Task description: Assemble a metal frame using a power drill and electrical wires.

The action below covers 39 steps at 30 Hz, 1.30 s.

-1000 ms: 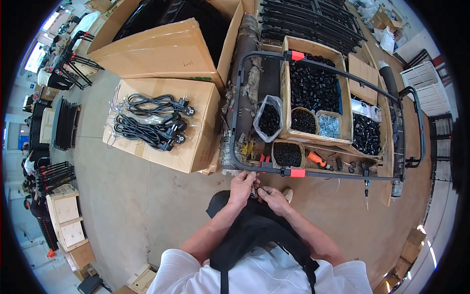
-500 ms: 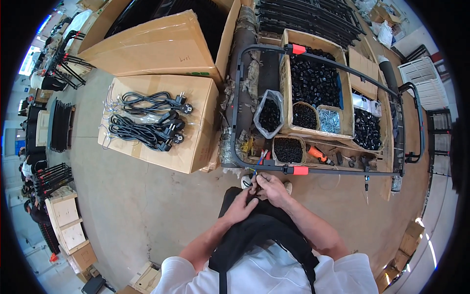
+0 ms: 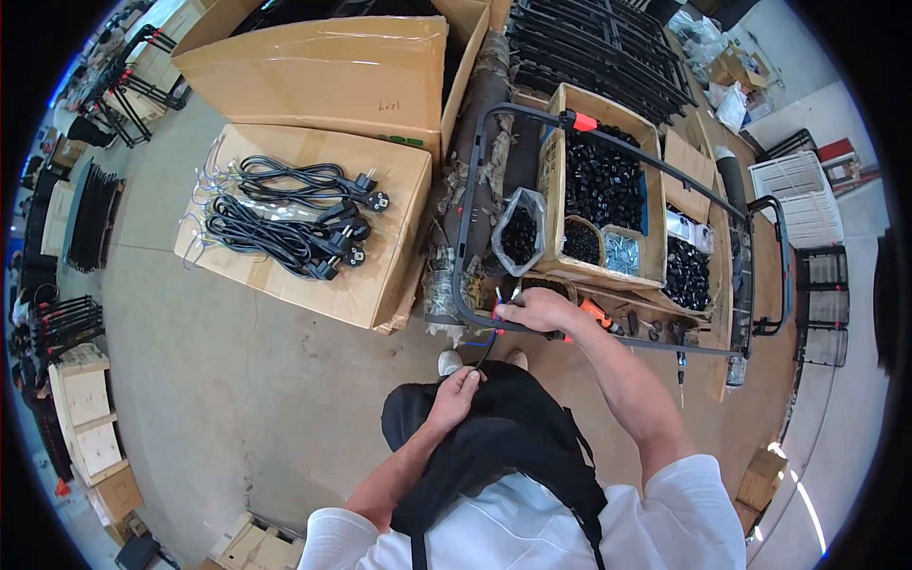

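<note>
My left hand (image 3: 454,399) is closed in a pinch on the end of a thin black cable (image 3: 487,353), just above my lap. The cable rises toward the near bar of a black tubular frame (image 3: 463,228). A thin blue wire (image 3: 474,343) shows beside the cable. My right hand (image 3: 540,312) reaches over that bar with its fingers drawn together. Small red and blue pieces show at its fingertips; what the fingers hold is hidden. Behind the hand, a basket of small black parts (image 3: 551,284) is partly covered.
Black power cords (image 3: 275,233) with plugs lie on a cardboard box (image 3: 313,299) at the left. A wooden crate (image 3: 554,180) of black parts, a plastic bag (image 3: 521,233) and an orange-handled tool (image 3: 598,316) are on the bench. More black frames (image 3: 598,57) are stacked behind.
My hands have moved apart. The right went up and forward over the frame's near bar, while the left dropped back toward my lap with the cable. The view has shifted slightly.
</note>
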Motion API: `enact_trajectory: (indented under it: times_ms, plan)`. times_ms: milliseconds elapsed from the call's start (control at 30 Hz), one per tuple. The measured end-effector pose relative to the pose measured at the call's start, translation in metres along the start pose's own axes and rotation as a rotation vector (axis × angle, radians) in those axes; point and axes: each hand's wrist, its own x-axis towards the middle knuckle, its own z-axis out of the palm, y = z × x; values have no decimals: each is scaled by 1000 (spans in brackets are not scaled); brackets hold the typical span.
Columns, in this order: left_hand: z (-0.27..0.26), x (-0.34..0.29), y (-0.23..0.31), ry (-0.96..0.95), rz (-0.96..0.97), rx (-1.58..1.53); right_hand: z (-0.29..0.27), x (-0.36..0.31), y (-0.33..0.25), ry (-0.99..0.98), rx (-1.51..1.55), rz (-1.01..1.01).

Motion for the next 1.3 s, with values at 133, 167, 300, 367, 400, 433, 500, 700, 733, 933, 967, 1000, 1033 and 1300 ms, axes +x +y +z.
enact_trajectory:
  times_ms: [133, 167, 300, 367, 400, 433, 500, 700, 733, 933, 967, 1000, 1033, 1300]
  plan:
    - [4, -1, 2, 73, 28, -96, 11, 27, -1, -63, 194, -123]
    - [4, -3, 4, 25, -31, -144, 15, 29, 2, -72, 193, -132]
    - [8, -3, 20, -43, -29, -114, 30, 45, 33, 318, 837, 80]
    - [7, 2, 25, -29, 27, -25, 27, 59, 41, 527, 1070, 104]
    - [8, 5, 23, -44, 28, 27, 25, 64, 44, 569, 1107, 104]
    - [8, 7, 22, -59, 29, 80, 28, 66, 45, 555, 1113, 92]
    - [8, 7, 30, -86, -35, 45, 31, 67, 42, 506, 1415, 139]
    - [22, -6, 79, -109, -126, 68, 2, 116, 42, 337, 786, -24]
    - [26, 1, 90, -93, -139, -10, 7, 137, 55, 468, 778, 28]
    - [53, 35, 76, 289, -79, -112, -33, 99, 17, 297, 1625, -283]
    - [59, 40, 75, 311, -33, -213, -37, 87, 23, 303, 1623, -286]
    - [59, 42, 74, 315, -23, -211, -39, 78, 30, 165, 1377, -240]
    - [59, 43, 73, 332, -27, -246, -38, 69, 33, 36, 1126, -193]
    - [59, 54, 61, 326, -16, -356, -3, 74, 1, 142, 571, -335]
